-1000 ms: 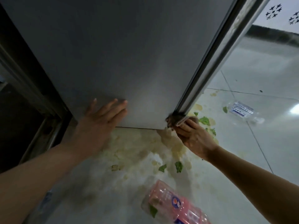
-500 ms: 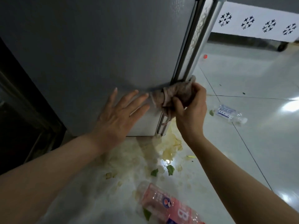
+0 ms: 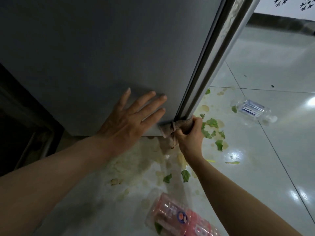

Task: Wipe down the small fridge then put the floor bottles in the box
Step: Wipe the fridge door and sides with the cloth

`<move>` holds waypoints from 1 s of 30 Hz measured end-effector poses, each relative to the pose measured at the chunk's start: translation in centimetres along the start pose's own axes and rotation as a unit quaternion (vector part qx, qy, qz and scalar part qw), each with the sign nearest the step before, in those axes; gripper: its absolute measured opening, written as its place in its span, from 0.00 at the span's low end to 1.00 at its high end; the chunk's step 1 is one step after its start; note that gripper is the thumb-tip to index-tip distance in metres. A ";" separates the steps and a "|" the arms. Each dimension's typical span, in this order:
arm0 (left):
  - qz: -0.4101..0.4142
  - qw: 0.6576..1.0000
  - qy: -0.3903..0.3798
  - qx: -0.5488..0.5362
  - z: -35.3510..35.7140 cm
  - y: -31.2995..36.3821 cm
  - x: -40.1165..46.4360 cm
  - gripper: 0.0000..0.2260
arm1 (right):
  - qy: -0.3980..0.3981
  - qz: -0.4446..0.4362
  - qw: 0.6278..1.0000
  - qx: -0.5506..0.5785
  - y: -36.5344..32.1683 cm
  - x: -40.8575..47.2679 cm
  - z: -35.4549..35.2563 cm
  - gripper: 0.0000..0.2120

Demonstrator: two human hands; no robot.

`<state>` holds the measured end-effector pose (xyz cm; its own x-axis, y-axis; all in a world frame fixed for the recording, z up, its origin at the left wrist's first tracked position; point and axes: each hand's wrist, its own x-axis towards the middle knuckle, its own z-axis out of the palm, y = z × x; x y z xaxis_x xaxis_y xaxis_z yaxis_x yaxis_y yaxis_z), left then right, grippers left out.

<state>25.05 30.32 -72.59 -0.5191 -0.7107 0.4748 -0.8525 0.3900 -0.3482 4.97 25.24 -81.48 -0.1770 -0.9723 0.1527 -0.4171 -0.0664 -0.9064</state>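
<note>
The grey side of the small fridge [image 3: 102, 57] fills the upper left, with its door seam [image 3: 209, 62] running down to the lower corner. My left hand [image 3: 131, 121] lies flat and open against the fridge side near the bottom edge. My right hand [image 3: 190, 133] is closed on a brownish rag [image 3: 167, 129] pressed at the bottom corner of the door seam. A pink-labelled plastic bottle [image 3: 177, 217] lies on the floor near me. A clear bottle with a blue and white label [image 3: 252, 109] lies on the tiles to the right.
The white tiled floor [image 3: 264, 150] carries yellowish spill stains and several green leaf scraps [image 3: 212, 123] around the fridge's foot. A dark opening with a metal frame [image 3: 34, 145] is at the left. A white wall with black snowflake marks [image 3: 293, 2] stands far right.
My right hand has slid the rag down the door seam from mid-height to the bottom corner. My left hand stays flat on the fridge side.
</note>
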 end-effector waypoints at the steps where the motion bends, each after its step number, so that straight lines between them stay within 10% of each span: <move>1: 0.005 1.000 0.000 -0.003 0.1 0.2 0.0 0.20 | -0.012 0.007 1.000 -0.004 0.8 -0.1 0.3 0.21; 30: -0.020 0.997 0.045 0.061 -6.7 -2.0 5.7 0.24 | 0.013 -0.124 0.991 -0.039 -7.8 2.1 -4.0 0.21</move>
<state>23.37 29.37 -63.76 -0.4936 -0.6667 0.5584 -0.8612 0.2853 -0.4206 4.32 24.66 -72.49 -0.0835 -0.9220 0.3780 -0.5183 -0.2838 -0.8067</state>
